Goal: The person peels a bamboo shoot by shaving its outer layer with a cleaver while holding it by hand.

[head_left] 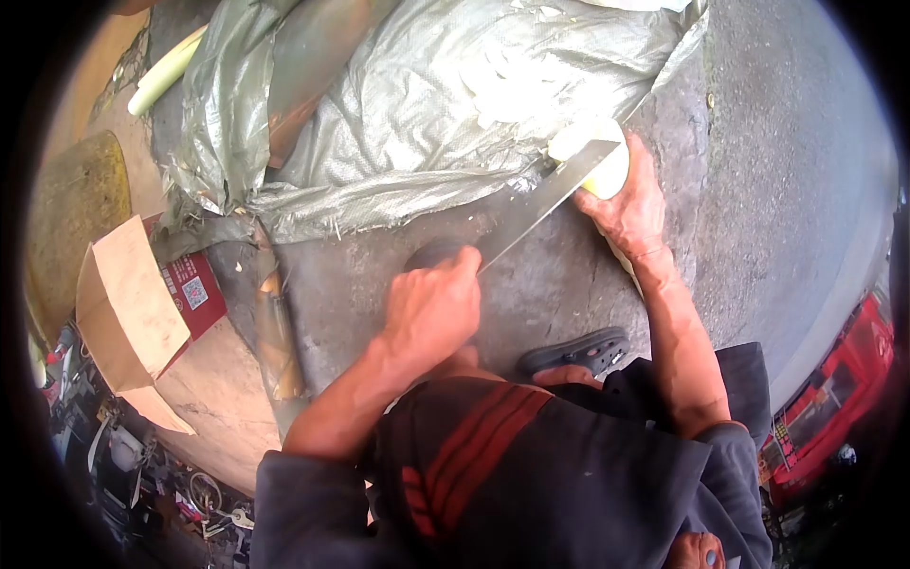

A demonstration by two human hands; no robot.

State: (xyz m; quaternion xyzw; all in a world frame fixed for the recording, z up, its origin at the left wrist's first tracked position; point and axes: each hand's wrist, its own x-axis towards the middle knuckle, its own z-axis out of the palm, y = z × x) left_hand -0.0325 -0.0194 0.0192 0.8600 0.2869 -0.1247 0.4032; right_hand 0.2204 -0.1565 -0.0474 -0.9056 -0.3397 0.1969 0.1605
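My left hand (434,305) is closed in a fist around the handle end of a long knife (545,201). The blade slants up to the right, its far end lying across a pale peeled bamboo shoot (611,174). My right hand (633,211) grips that shoot from the right, fingers wrapped round it; its lower part runs behind my wrist. Beyond the blade, white pieces (517,90) lie on a silvery woven plastic sheet (379,142), too bright to make out well.
An unpeeled bamboo shoot (275,327) lies on the ground at left, near an open cardboard box (137,299). A pale green shoot (166,71) rests at upper left. A dark clog (578,351) is below my right hand. A red object (834,389) stands at far right.
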